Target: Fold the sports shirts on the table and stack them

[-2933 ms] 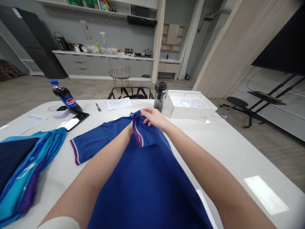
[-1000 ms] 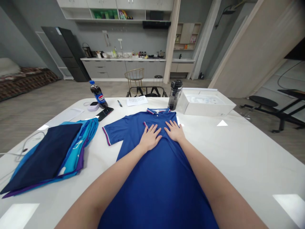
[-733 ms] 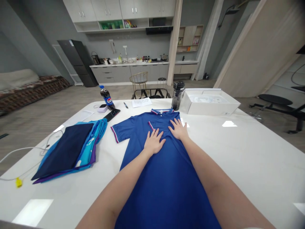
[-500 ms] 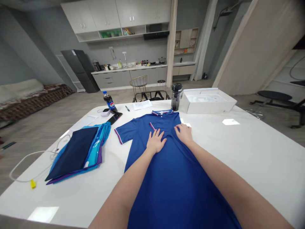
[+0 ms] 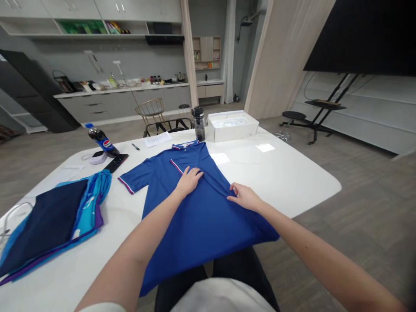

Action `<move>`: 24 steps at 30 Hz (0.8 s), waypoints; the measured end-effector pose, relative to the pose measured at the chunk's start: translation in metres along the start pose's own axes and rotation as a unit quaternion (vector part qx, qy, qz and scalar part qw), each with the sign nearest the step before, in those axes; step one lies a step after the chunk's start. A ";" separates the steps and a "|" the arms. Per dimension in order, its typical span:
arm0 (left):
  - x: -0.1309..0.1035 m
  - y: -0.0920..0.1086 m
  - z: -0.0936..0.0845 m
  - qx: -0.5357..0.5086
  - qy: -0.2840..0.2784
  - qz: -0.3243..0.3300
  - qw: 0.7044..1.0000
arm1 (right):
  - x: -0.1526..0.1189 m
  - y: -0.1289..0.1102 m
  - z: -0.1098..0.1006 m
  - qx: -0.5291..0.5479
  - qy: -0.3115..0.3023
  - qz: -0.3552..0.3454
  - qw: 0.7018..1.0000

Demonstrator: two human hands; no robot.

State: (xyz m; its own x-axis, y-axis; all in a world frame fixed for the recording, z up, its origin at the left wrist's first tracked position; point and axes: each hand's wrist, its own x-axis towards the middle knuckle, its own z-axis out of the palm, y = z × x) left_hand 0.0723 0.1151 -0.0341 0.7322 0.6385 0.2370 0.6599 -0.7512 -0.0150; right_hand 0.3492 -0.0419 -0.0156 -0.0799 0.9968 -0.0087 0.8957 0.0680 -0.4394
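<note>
A blue polo shirt (image 5: 191, 225) lies on the white table, its collar (image 5: 185, 145) towards the far side and its hem hanging over the near edge. One short sleeve (image 5: 136, 175) with red and white trim spreads to the left; the other is folded inward across the chest. My left hand (image 5: 189, 181) rests on the chest beside the folded sleeve, fingers extended over the cloth. At the shirt's right side edge, my right hand (image 5: 246, 198) is curled with thumb and forefinger on the fabric, pinching it.
To the left lies a stack of folded clothes (image 5: 55, 212). A cola bottle (image 5: 102, 141), a phone (image 5: 116, 163), a pen (image 5: 135, 147) and paper (image 5: 158, 139) are behind it. A dark tumbler (image 5: 198, 124) and white box (image 5: 232, 128) stand at the back.
My right hand has moved down the shirt's right edge towards me and changed from flat to curled. My left hand stays on the chest. The view has swung right and down.
</note>
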 end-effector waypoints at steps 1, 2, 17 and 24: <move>0.002 0.013 -0.003 -0.017 -0.004 0.042 0.999 | -0.014 0.001 -0.002 0.009 -0.006 0.004 1.000; 0.004 0.026 -0.005 -0.035 -0.009 0.075 0.997 | -0.026 0.002 -0.004 0.014 -0.015 0.008 1.000; -0.005 0.095 -0.023 -0.027 -0.032 0.051 0.998 | -0.133 -0.005 -0.044 -0.023 -0.113 0.052 0.992; -0.010 0.070 -0.063 -0.021 0.002 -0.002 1.000 | -0.167 -0.084 -0.048 0.090 -0.051 -0.031 0.994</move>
State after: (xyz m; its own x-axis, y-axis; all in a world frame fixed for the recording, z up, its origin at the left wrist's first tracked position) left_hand 0.1006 0.0452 0.0237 0.7293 0.6404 0.2408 0.6548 -0.7554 0.0257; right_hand 0.3083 -0.2123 0.0656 -0.1846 0.9808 -0.0626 0.7959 0.1118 -0.5950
